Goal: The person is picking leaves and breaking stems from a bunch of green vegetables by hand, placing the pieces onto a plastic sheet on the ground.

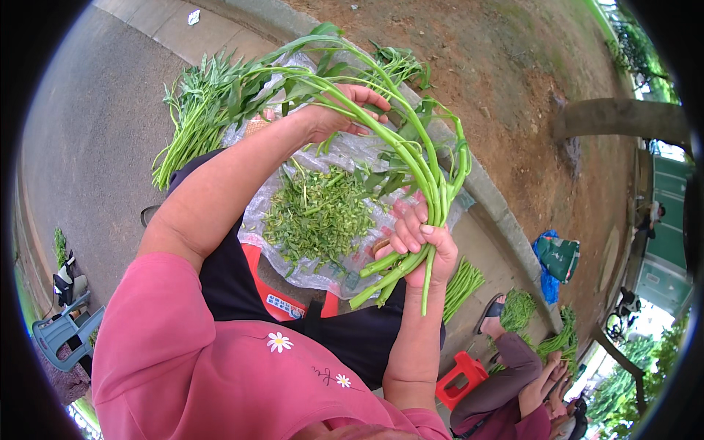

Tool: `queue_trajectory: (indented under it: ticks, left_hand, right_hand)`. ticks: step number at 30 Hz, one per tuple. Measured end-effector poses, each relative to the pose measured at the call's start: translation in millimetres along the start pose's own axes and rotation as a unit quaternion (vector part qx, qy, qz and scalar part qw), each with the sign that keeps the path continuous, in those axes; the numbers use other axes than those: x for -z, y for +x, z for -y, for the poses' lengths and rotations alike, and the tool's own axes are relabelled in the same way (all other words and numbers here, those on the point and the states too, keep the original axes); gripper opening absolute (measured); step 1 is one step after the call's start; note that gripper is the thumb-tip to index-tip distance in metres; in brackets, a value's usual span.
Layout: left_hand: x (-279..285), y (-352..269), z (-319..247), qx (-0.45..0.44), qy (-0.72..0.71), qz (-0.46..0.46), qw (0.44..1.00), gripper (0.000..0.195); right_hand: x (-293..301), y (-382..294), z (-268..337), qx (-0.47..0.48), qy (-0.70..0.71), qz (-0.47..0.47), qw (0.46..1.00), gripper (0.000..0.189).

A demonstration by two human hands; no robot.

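Note:
My right hand (423,242) is closed around the lower stems of a bunch of long-stemmed leafy greens (404,146), whose cut ends stick out below the fist. The stems arch up and left over my left hand (349,110), which has its fingers loosely apart behind them. Beneath, a heap of chopped greens (322,214) lies on a clear plastic sheet (256,203) between my knees. At the upper left a pile of uncut greens (201,118) rests beside the sheet. More leafy tops (401,63) lie by the kerb, and cut stems (463,283) lie right of my right forearm.
A concrete kerb (498,212) borders bare soil. At lower right another person (506,379) handles greens near a red plastic stool (462,379). A green bag on blue plastic (556,258) stands by the kerb. A grey-blue plastic chair (66,333) is far left. A tree trunk (621,118) rises at right.

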State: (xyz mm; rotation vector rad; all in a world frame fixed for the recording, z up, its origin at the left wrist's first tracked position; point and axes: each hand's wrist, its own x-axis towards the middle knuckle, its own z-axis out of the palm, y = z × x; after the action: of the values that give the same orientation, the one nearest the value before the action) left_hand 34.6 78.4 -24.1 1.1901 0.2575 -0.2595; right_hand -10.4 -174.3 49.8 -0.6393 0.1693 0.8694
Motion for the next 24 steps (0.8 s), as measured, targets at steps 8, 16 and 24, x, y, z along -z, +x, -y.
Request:
queue_trajectory:
  ticks: [8,16,24]
  left_hand:
    - [1.0,1.9,1.7,0.022,0.073,-0.039,0.996,0.021]
    - [4.5,0.5,2.2,-0.015,0.124,-0.022,0.992,0.013]
    - [9.8,5.9,11.6,-0.064,0.268,-0.051,0.960,0.007]
  right_hand:
    - [2.0,-1.5,1.7,0.003,0.008,-0.005,1.000,0.015]
    - [1.9,-2.4,1.6,0.005,0.023,-0.009,1.000,0.015]
    - [3.7,-2.0,2.3,0.014,0.020,-0.005,1.000,0.016]
